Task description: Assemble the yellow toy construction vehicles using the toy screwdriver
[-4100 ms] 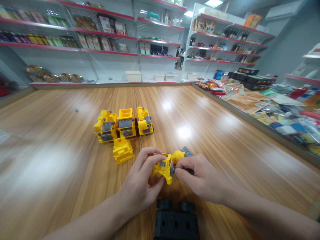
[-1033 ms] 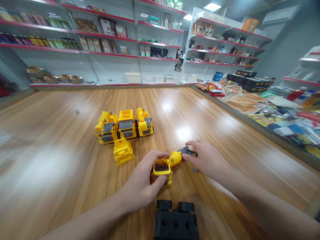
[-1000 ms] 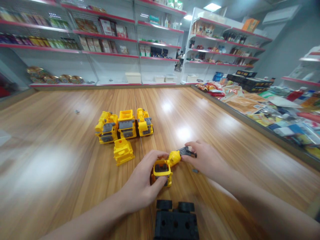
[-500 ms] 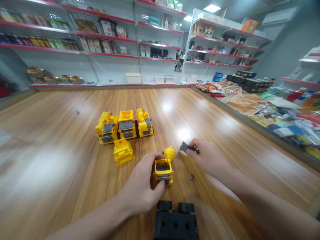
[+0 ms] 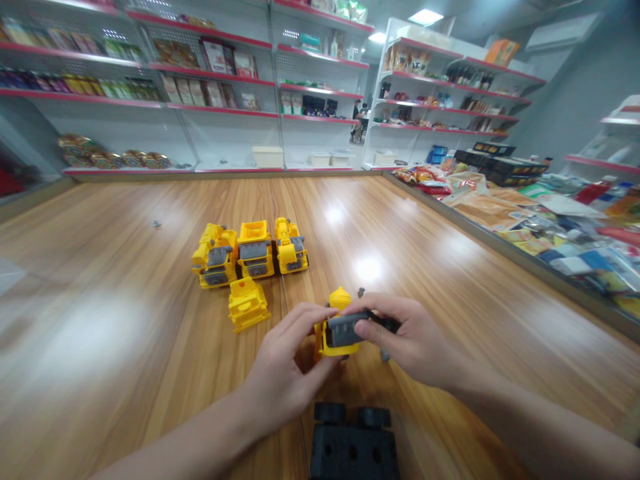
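Note:
My left hand (image 5: 287, 363) grips a small yellow toy truck cab (image 5: 334, 341) just above the wooden table (image 5: 125, 320). My right hand (image 5: 407, 340) pinches a grey plastic piece (image 5: 346, 329) against the top of that cab. A yellow drum-shaped part (image 5: 340, 297) lies on the table right behind the cab. A tiny grey bit (image 5: 384, 355) lies under my right hand.
Three yellow toy construction vehicles (image 5: 253, 250) stand in a row farther back, with a loose yellow part (image 5: 247, 305) in front of them. A black toy chassis (image 5: 353, 443) lies near the table's front edge. Packaged goods (image 5: 525, 207) cover the counter on the right. Shop shelves line the back wall.
My right hand pulled the grey piece and yellow drum off the cab, the drum now lies on the table, and the grey piece has come back onto the cab's top.

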`<state>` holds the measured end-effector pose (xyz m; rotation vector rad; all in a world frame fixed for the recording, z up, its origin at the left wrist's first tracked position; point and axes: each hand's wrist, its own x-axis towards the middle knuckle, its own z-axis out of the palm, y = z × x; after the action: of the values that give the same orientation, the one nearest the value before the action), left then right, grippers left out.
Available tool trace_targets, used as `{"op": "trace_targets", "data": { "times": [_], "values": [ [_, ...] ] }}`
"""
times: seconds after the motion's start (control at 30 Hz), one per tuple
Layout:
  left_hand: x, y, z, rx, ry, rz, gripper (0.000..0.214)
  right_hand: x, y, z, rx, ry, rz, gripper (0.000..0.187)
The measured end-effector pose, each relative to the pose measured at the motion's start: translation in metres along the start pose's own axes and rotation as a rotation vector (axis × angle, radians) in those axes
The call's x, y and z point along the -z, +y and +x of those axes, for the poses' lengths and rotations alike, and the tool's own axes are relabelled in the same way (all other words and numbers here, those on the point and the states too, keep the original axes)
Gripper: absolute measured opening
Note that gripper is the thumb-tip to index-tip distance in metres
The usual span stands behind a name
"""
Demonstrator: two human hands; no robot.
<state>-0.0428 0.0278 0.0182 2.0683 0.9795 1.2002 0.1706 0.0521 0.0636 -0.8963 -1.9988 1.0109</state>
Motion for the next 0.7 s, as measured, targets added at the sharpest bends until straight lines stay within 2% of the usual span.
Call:
{"op": "trace_targets", "data": {
  "times": [0.17, 0.47, 0.7],
  "values": [
    [-0.0013, -0.0028, -0.0037, -0.077, 0.037, 0.089, 0.047, 0.0006, -0.0013, -0.0005, 0.025, -0.030, 0.011, 0.017],
    [0.0001, 0.0018, -0.0023, -0.092, 0.070, 0.198, 0.054, -0.0058, -0.0028, -0.0003, -0.045, 0.033, 0.001, 0.015],
    [-0.0006, -0.0016, -0.0047, -0.102, 0.080, 0.225, 0.055, -0.0046, -0.0038, -0.0007, -0.052, 0.019, 0.072, 0.010]
  ]
}}
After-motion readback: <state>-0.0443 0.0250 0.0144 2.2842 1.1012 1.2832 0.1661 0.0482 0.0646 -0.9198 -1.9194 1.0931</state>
